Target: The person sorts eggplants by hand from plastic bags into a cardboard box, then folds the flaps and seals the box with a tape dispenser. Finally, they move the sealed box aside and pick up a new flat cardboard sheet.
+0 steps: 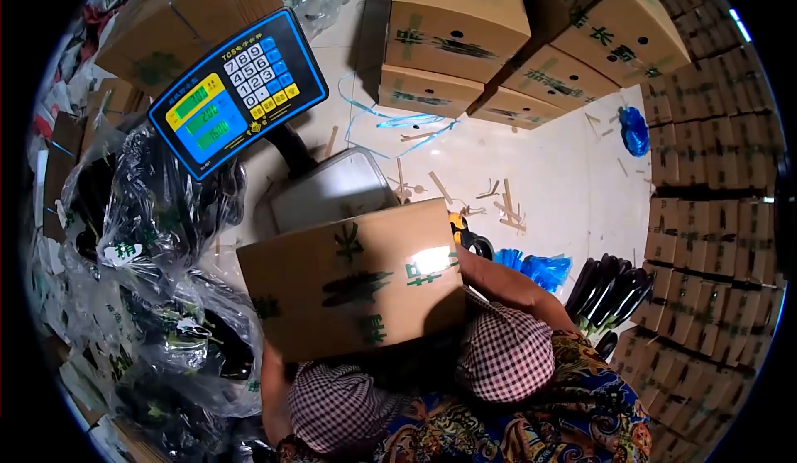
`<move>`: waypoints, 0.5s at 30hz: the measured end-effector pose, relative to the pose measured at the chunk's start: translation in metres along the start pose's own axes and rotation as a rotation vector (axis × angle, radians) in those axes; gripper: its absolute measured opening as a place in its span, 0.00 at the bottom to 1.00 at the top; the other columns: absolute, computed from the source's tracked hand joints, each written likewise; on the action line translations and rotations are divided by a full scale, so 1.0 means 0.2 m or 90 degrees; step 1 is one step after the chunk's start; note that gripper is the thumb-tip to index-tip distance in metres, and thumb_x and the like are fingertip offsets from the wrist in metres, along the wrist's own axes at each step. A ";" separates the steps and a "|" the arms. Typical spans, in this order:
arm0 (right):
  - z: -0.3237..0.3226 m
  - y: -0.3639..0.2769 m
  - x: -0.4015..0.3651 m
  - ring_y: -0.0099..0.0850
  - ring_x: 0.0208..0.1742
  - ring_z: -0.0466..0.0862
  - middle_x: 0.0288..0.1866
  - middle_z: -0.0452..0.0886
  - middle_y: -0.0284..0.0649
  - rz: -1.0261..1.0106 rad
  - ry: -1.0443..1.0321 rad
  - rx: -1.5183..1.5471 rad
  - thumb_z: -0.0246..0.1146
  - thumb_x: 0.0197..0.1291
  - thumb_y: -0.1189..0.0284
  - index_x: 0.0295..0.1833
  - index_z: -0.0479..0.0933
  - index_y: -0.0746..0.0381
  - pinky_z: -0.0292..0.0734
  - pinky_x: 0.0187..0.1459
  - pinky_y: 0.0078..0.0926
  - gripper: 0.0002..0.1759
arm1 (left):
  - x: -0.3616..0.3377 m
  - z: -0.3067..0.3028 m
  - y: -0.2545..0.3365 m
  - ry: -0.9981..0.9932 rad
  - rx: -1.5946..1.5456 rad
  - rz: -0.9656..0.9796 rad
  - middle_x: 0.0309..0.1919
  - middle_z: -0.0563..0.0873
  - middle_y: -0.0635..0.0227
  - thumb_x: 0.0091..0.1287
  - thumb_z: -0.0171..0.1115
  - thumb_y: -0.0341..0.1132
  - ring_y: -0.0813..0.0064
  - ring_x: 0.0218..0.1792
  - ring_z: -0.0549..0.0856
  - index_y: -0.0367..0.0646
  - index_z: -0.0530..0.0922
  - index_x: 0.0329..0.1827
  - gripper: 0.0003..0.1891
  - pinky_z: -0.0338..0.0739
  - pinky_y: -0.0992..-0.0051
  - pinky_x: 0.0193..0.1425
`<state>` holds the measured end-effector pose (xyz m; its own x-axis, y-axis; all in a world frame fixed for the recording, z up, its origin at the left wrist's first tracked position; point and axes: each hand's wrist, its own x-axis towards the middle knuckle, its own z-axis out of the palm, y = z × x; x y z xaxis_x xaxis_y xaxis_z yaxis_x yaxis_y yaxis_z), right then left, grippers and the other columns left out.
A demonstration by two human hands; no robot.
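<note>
A closed cardboard box (357, 289) with green and black print stands in front of my body, slightly turned, its near side by my checked sleeve covers (506, 353). My left forearm (274, 388) reaches up to its lower left corner, and my right forearm (510, 285) runs to its right edge. The box hides both hands, so their fingers do not show. Just beyond the box is the metal platform (332, 189) of a scale, partly covered by it; whether they touch is unclear. The scale's display (241, 94) shows lit green digits.
Large cardboard boxes (457, 15) stand at the top, with more stacked along the right (706, 239). Plastic-wrapped eggplants (166, 206) fill the left side. Loose eggplants (610, 293), blue ties (540, 270), blue strapping (398, 121) and cardboard scraps (506, 206) lie on the floor.
</note>
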<state>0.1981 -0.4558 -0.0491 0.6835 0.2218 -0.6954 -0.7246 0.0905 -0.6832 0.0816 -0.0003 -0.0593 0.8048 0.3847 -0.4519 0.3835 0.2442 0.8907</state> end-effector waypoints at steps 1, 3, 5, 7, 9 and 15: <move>-0.04 0.00 -0.06 0.32 0.59 0.76 0.61 0.75 0.42 -0.002 0.017 -0.011 0.40 0.71 0.39 0.69 0.65 0.64 0.71 0.59 0.28 0.40 | 0.01 0.01 0.01 -0.004 -0.003 0.005 0.69 0.71 0.60 0.76 0.41 0.57 0.64 0.69 0.70 0.38 0.65 0.72 0.34 0.64 0.65 0.73; -0.12 -0.02 -0.18 0.32 0.58 0.77 0.61 0.76 0.43 -0.005 0.054 -0.033 0.41 0.71 0.40 0.68 0.65 0.64 0.72 0.59 0.28 0.40 | 0.05 0.03 0.04 -0.014 -0.007 0.014 0.69 0.71 0.61 0.76 0.42 0.57 0.64 0.68 0.71 0.38 0.65 0.72 0.33 0.64 0.65 0.72; -0.14 -0.02 -0.25 0.32 0.58 0.77 0.60 0.76 0.43 -0.015 0.076 -0.039 0.41 0.71 0.40 0.68 0.65 0.64 0.72 0.58 0.28 0.40 | 0.08 0.05 0.07 -0.025 -0.007 0.025 0.69 0.72 0.61 0.76 0.42 0.56 0.64 0.68 0.71 0.38 0.65 0.72 0.33 0.65 0.65 0.72; -0.15 -0.04 -0.29 0.32 0.57 0.77 0.60 0.76 0.44 -0.028 0.087 -0.044 0.42 0.71 0.40 0.67 0.65 0.65 0.73 0.57 0.28 0.39 | 0.11 0.09 0.10 -0.035 -0.009 0.031 0.69 0.72 0.61 0.76 0.42 0.56 0.64 0.68 0.71 0.38 0.65 0.72 0.32 0.65 0.65 0.72; -0.15 -0.07 -0.31 0.32 0.57 0.78 0.59 0.76 0.44 -0.048 0.083 -0.045 0.42 0.71 0.40 0.67 0.66 0.65 0.73 0.57 0.28 0.39 | 0.13 0.12 0.14 -0.042 -0.012 0.034 0.69 0.72 0.61 0.76 0.43 0.55 0.64 0.67 0.72 0.38 0.65 0.72 0.32 0.65 0.65 0.72; -0.01 -0.27 -0.17 0.33 0.55 0.79 0.58 0.77 0.45 -0.141 0.003 -0.045 0.44 0.71 0.41 0.66 0.66 0.66 0.75 0.54 0.27 0.39 | 0.28 0.25 0.39 -0.079 0.020 0.071 0.68 0.73 0.62 0.77 0.44 0.53 0.64 0.67 0.72 0.39 0.65 0.72 0.30 0.66 0.66 0.71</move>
<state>0.2147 -0.4707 0.0113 0.8253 0.1997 -0.5281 -0.5494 0.0684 -0.8327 0.1782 -0.0044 -0.0127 0.8926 0.2939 -0.3419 0.3004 0.1777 0.9371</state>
